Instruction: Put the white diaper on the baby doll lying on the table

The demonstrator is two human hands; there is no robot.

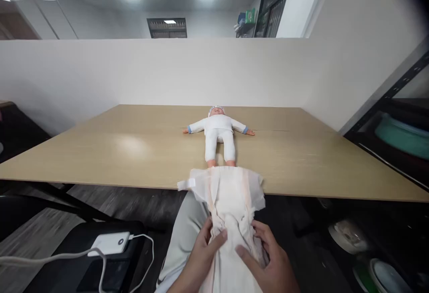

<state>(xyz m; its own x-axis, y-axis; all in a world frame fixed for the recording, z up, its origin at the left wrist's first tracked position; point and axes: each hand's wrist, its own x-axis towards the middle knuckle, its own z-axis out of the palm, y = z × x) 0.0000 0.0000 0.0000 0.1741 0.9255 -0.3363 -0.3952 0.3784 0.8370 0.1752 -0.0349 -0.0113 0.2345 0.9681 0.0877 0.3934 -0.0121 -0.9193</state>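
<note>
The diaper (pixel 228 194) is unfolded and held over the person's lap. Its far end, with the side tabs spread, lies over the near edge of the desk (pixel 134 150), just at the feet of the baby doll (pixel 219 134). The left hand (pixel 201 250) pinches the gathered middle of the diaper from its side. The right hand (pixel 268 261) grips it from the other side, thumb laid across the folds. Both hands are closed on the fabric.

The doll lies on its back near the desk's far edge, arms spread, head toward the white partition (pixel 134 69) that closes off the back. Bare desk runs wide on both sides of the doll, out to the side edges.

Below the near edge on the left, a white power bank (pixel 109 243) rests on a black seat with its cable (pixel 50 259) trailing off.

On the right, a black shelf rack (pixel 402 105) stands close against the desk. It carries a teal basin (pixel 405 134) whose inside cannot be seen. A white bowl (pixel 385 277) sits lower down, too blurred to show any contents.
</note>
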